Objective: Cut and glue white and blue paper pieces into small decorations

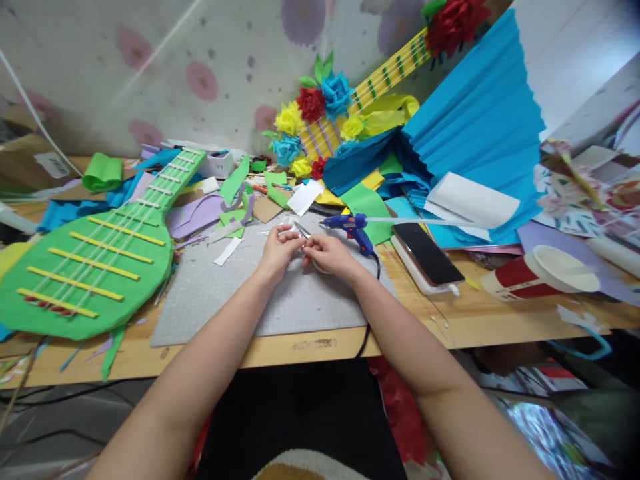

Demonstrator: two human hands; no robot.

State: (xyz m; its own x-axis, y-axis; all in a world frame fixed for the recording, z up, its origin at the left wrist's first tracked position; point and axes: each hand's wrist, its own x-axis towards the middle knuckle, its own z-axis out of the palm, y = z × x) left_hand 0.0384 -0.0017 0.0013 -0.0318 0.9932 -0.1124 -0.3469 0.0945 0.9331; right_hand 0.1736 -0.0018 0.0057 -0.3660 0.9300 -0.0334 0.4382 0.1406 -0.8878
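Note:
My left hand (280,252) and my right hand (327,255) meet over a grey cutting mat (240,293) on the wooden table. Both hands are closed, pinching a small white piece of paper (295,233) between the fingertips. Something thin and pale sticks up from the left hand's fingers; I cannot make out what it is. A blue glue gun (353,227) lies just beyond my right hand, its cable running off the table's front edge.
A green paper guitar (95,260) lies at left. A phone (427,253) on a white pad and a tipped red paper cup (537,270) are at right. Blue folded paper (475,120), paper flowers (315,107) and several scraps crowd the back.

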